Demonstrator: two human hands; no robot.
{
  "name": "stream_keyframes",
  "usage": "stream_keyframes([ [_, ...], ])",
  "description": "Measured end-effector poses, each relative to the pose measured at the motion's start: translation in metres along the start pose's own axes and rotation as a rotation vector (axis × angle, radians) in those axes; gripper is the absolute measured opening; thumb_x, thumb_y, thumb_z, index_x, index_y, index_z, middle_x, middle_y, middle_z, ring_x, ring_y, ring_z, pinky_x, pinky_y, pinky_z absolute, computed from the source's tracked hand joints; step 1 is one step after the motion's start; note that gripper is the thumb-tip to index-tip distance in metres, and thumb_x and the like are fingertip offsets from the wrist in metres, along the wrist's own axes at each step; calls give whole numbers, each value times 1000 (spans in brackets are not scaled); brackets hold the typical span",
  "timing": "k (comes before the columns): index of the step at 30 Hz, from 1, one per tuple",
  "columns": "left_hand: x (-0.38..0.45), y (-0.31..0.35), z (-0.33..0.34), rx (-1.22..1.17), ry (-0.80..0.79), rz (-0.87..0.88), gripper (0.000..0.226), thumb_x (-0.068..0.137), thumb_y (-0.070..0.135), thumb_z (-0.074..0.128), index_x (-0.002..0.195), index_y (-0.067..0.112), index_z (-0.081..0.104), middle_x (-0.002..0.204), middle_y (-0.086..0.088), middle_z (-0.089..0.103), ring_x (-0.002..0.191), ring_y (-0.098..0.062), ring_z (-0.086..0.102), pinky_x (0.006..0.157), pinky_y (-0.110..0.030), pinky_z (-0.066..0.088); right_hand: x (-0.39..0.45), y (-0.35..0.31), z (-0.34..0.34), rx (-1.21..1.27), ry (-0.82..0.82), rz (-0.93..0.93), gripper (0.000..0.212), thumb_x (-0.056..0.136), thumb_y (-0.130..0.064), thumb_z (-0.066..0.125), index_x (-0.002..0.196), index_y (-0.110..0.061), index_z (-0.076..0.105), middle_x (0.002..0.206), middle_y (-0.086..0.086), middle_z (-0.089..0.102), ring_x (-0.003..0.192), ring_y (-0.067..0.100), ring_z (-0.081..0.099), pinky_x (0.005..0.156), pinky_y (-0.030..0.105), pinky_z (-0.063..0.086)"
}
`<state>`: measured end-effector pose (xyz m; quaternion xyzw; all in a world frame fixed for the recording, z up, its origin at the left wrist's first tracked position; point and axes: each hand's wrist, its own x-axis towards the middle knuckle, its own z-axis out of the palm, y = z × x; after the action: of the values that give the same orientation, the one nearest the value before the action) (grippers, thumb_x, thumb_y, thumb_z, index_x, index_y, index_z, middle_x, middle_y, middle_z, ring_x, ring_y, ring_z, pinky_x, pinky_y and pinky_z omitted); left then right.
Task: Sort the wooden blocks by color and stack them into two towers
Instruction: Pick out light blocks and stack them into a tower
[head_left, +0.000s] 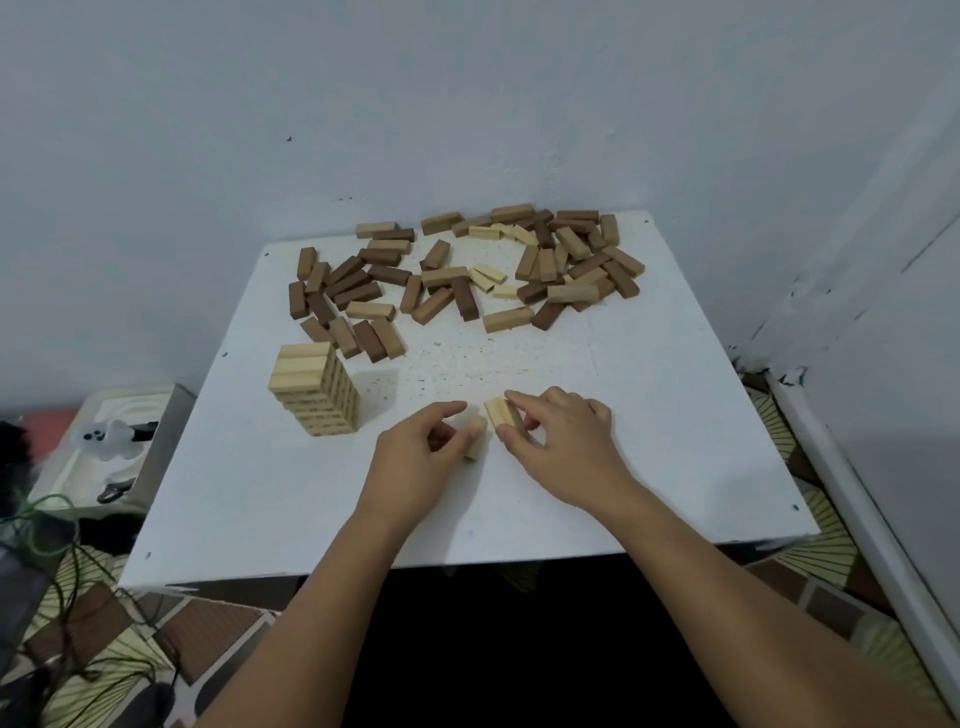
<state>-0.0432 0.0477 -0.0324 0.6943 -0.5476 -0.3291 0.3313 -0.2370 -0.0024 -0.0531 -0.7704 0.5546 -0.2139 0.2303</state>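
Head view takes in the white bench (649, 426) first, shoved into the corner of the room so the wall backs its far edge. Across that far side lies the loose heap of wooden blocks (467, 270), dark brown and pale mixed together, kept well apart from the working space nearer the person. At the near left stands the pale tower (314, 387), already several layers tall and apparently all light wood (so one colour looks well under way, the dark one not begun). Centre front, the right hand (561, 441) pinches a couple of pale blocks (501, 413) held side by side, probably squaring them into a layer. Just beside it the left hand (423, 447) curls its fingers round another pale block (475, 434), likely the third.
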Motion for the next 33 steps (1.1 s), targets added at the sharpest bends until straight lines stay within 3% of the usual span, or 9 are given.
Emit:
stream_keyframes([
  [2, -4, -1, -4, -26, -53, 22, 38, 93, 39, 75, 130, 37, 68, 93, 10, 73, 89, 1, 64, 77, -6, 45, -3, 2, -4, -17, -62, -32, 48, 99, -53, 54, 147, -42, 51, 107, -17, 50, 112, 9, 48, 110, 36, 19],
  [5, -3, -2, -9, 14, -182, 31, 55, 84, 30, 85, 135, 38, 65, 105, 7, 68, 93, -3, 63, 88, -17, 49, -5, 7, -7, -8, -84, -59, 52, 97, -46, 58, 149, -43, 49, 106, -19, 48, 102, 4, 43, 113, 37, 23],
  [8, 3, -3, -14, -6, -245, -13, 63, 80, 22, 89, 137, 33, 65, 103, 3, 68, 89, -7, 63, 86, -20, 50, -3, 9, -7, 22, -123, -59, 58, 91, -47, 61, 148, -44, 50, 106, -20, 48, 101, 4, 41, 114, 36, 22],
  [12, 13, -1, -15, -29, -241, -55, 54, 83, 20, 86, 132, 32, 68, 94, 2, 69, 83, -7, 64, 77, -17, 49, 0, 11, -10, 57, -142, -61, 55, 92, -36, 63, 145, -43, 53, 103, -20, 49, 98, 4, 44, 113, 36, 24],
  [15, 17, 1, -11, -14, -238, -72, 52, 80, 22, 89, 126, 37, 68, 94, 0, 69, 84, -14, 65, 78, -26, 51, 3, 11, -11, 101, -108, -61, 44, 95, -33, 64, 138, -45, 60, 100, -16, 54, 89, 1, 48, 106, 35, 28],
  [18, 20, 0, -8, -23, -211, -87, 51, 77, 27, 91, 121, 40, 67, 93, -3, 71, 86, -18, 67, 78, -33, 51, 5, 9, -9, 93, -91, -42, 45, 96, -34, 63, 141, -39, 58, 98, -18, 53, 88, 4, 49, 109, 38, 30],
  [21, 20, 0, -5, -36, -199, -99, 57, 76, 28, 93, 125, 40, 65, 90, -3, 67, 84, -17, 65, 75, -32, 49, 2, 12, -4, 137, -43, -44, 49, 95, -30, 65, 143, -33, 58, 97, -16, 57, 85, 7, 52, 108, 41, 37],
  [27, 23, 4, 3, -28, -172, -140, 60, 78, 31, 90, 133, 36, 65, 88, 1, 59, 81, -14, 59, 65, -24, 40, -4, 15, 6, 176, 163, -70, 41, 91, -22, 71, 131, -27, 67, 90, -15, 60, 82, 2, 54, 87, 38, 52],
  [33, 19, 3, 3, -115, -137, -158, 80, 68, 30, 98, 133, 36, 52, 90, -3, 63, 86, -17, 63, 70, -28, 42, -2, 14, 8, 151, 182, -68, 27, 93, -32, 69, 120, -33, 73, 87, -18, 63, 81, 6, 57, 91, 42, 51],
])
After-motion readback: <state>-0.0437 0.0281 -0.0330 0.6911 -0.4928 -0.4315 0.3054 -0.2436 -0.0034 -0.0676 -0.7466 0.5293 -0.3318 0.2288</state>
